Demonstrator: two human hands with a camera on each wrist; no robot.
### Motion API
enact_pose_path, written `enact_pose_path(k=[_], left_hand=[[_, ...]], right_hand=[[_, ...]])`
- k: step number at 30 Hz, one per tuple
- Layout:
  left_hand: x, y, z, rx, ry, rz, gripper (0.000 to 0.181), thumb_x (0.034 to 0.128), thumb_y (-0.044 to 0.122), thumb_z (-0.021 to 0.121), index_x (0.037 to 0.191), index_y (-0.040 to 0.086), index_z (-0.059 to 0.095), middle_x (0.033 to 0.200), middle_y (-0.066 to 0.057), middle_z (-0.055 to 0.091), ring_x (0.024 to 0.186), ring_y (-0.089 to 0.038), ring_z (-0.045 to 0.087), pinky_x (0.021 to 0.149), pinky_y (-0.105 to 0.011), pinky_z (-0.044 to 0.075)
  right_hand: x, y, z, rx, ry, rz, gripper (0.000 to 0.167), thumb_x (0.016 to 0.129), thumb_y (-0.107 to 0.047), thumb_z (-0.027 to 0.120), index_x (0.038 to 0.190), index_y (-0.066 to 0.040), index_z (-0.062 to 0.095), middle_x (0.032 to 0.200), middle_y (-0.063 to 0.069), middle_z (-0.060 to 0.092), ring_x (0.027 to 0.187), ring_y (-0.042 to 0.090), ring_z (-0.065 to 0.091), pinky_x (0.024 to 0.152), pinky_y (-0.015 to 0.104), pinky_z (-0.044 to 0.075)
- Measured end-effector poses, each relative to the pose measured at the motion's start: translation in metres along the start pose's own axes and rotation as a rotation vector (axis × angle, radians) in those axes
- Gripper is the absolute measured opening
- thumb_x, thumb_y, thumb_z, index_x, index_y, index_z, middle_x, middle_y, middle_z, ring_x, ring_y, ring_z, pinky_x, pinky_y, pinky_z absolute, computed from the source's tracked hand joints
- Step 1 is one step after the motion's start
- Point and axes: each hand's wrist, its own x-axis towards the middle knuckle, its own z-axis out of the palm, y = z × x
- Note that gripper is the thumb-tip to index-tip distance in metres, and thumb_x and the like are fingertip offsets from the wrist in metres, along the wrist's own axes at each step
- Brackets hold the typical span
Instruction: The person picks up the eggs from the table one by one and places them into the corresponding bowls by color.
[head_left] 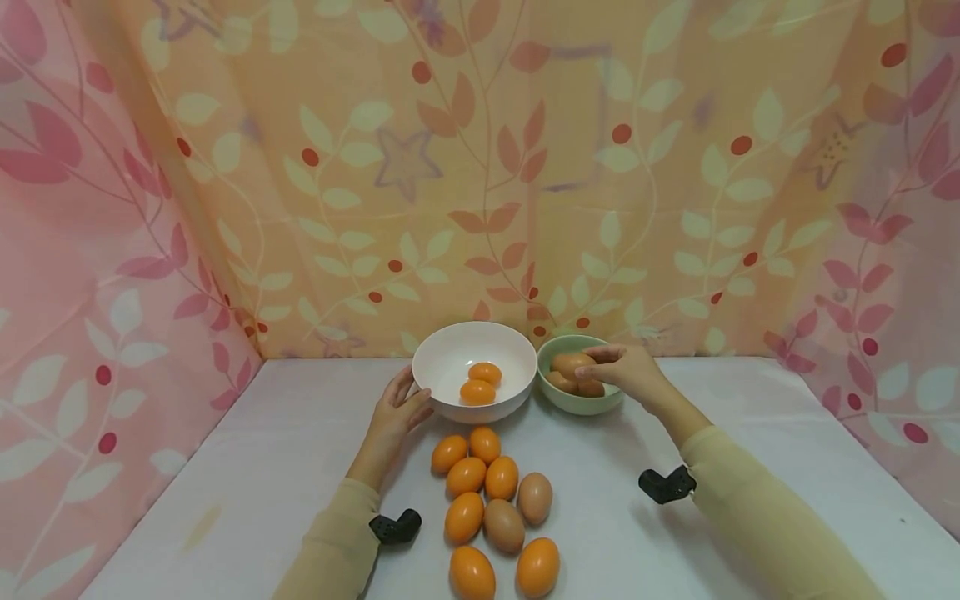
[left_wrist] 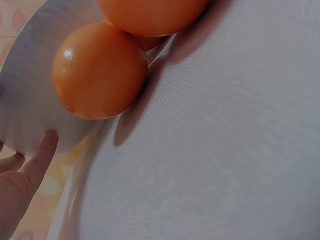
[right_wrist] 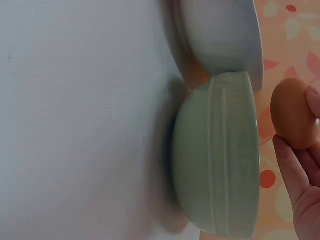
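Near edge of the desk (head_left: 247, 500): two glossy orange eggs (head_left: 472, 573) lying apart from each other. Just beyond, a loose double row: two matt brown eggs (head_left: 504, 526) on the right-hand side, five more orange ones running up to the foot of the bowls. All lie directly on the cloth-like white surface, in the space between the two arms; probably laid there so either hand can reach them without crossing over.

Pale sleeves (head_left: 330, 533) come in from both sides, a small black device (head_left: 397, 527) at each wrist.

Left hand (head_left: 393, 408): at the left side of the white bowl (head_left: 442, 367), thumb and fingers spread apart, tips against the outer wall, nothing pinched. Reads as a steadying touch, light rather than a lift; the bowl sits upright on the desk. Two orange eggs inside, side by side.

Right hand (head_left: 626, 371): fingers clamped on a brown egg (right_wrist: 292, 114), thumb opposite, over the rim of the smaller green bowl (right_wrist: 220, 155). A tip grip along the sides, likely chosen to spare the shell and keep the knuckles clear of the rim. More brown eggs rest beneath; exact count partly hidden. Bowls stand close side by side, apparently sorted by colour.

Farthest: leaf-patterned drape (head_left: 480, 167) behind.
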Motion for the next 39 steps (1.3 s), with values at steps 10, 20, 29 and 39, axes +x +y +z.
enact_pose_path(k=[10, 20, 29, 39], left_hand=[[-0.001, 0.0, 0.0, -0.003, -0.021, 0.02, 0.067, 0.0999, 0.01, 0.057, 0.157, 0.007, 0.023, 0.166, -0.016, 0.019, 0.146, -0.038, 0.035, 0.111, -0.052, 0.044], [0.001, -0.002, 0.001, 0.0, -0.003, 0.017, 0.067, 0.0996, 0.011, 0.058, 0.157, 0.006, 0.024, 0.165, -0.016, 0.021, 0.145, -0.035, 0.037, 0.11, -0.051, 0.046], [0.0, -0.001, 0.0, 0.007, -0.006, 0.023, 0.067, 0.0994, 0.011, 0.058, 0.157, 0.005, 0.023, 0.165, -0.017, 0.019, 0.147, -0.038, 0.034, 0.11, -0.053, 0.046], [0.002, -0.004, -0.001, -0.007, -0.002, 0.022, 0.066, 0.0989, 0.01, 0.058, 0.156, 0.005, 0.025, 0.165, -0.016, 0.022, 0.148, -0.034, 0.034, 0.107, -0.048, 0.05]], right_hand=[[0.023, 0.005, 0.009, 0.038, 0.039, -0.01, 0.065, 0.086, -0.037, 0.078, 0.136, -0.001, 0.058, 0.139, 0.02, 0.059, 0.136, 0.036, 0.046, 0.118, 0.052, 0.035], [0.038, 0.008, 0.016, 0.03, 0.082, -0.001, 0.059, 0.086, -0.031, 0.078, 0.133, 0.0, 0.061, 0.139, 0.021, 0.059, 0.136, 0.035, 0.047, 0.118, 0.048, 0.036], [0.044, 0.007, 0.023, 0.013, 0.091, 0.009, 0.057, 0.088, -0.029, 0.076, 0.133, 0.0, 0.06, 0.138, 0.023, 0.059, 0.133, 0.036, 0.049, 0.117, 0.047, 0.037], [0.05, 0.009, 0.031, -0.005, 0.124, 0.031, 0.059, 0.084, -0.034, 0.08, 0.131, -0.003, 0.063, 0.136, 0.017, 0.062, 0.133, 0.033, 0.049, 0.115, 0.046, 0.038]])
